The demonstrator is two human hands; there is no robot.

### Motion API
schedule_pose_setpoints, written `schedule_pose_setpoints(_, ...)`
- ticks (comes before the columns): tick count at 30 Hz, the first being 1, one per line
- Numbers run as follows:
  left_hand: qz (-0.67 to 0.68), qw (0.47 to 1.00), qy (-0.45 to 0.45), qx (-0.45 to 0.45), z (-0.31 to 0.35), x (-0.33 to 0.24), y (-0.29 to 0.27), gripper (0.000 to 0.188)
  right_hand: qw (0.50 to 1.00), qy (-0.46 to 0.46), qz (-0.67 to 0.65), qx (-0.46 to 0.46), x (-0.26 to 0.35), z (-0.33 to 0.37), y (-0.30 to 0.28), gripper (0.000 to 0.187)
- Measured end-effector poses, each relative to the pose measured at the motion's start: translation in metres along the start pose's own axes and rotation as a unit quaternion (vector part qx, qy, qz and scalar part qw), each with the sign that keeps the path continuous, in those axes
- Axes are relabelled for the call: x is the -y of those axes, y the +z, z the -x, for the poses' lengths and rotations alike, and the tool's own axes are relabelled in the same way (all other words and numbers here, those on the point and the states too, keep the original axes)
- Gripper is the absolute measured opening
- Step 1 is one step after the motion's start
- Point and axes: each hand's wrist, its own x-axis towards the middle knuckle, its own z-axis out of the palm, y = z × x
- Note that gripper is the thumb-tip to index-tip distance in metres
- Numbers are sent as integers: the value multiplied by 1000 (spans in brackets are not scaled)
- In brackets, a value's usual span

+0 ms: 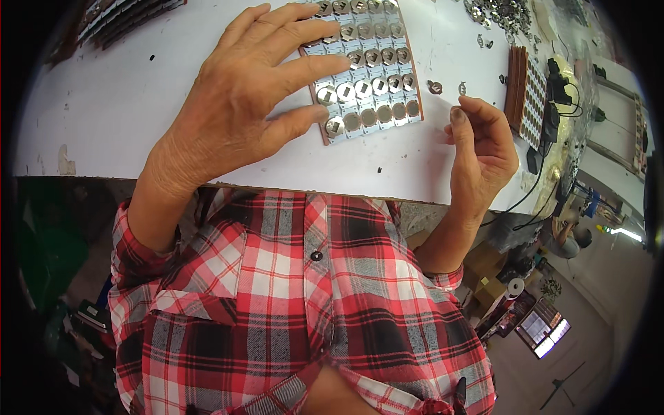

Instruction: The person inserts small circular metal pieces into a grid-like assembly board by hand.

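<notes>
My left hand [242, 97] lies spread over the left side of a flat panel [373, 133] with a brown edge, its fingertips on or just above the parts there. The panel carries rows of round silver metal parts, many with a square hole; most of its nearest row shows plain round discs [369, 117]. To the right of the panel, my right hand [484, 142] has thumb and index finger close together in a pinch. Anything between them is too small to make out. A small metal clip [463, 88] shows just beyond those fingertips. Left of it lies another round metal piece [434, 87].
Loose metal parts [508, 15] are heaped at the far right. A stack of similar panels [523, 93] stands at the right beside black plugs and cables [553, 90]. More stacked panels [121, 21] lie at the far left. Small black bits [379, 169] dot the white table [90, 117].
</notes>
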Motion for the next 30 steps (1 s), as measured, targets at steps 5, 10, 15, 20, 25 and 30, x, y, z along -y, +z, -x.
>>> schedule_pose_setpoints(5,-37,959,-192,207,-3,-21,-28,59,998,-20,59,-15,-2,-5,13,15)
schedule_pose_setpoints(10,-32,959,-193,203,-4,-21,-27,59,979,-54,195,11,10,-8,24,11)
schedule_pose_setpoints(15,-41,999,-9,25,22,29,22,48,992,25,-83,88,17,-5,20,7)
schedule_pose_setpoints(20,-96,980,143,-100,30,37,31,44,961,88,-158,211,42,5,22,10)
schedule_pose_setpoints(25,-99,986,108,-79,35,30,26,41,939,135,-139,285,53,11,38,12)
schedule_pose_setpoints(30,-150,981,108,-56,34,26,18,40,956,35,-46,288,49,14,46,12)
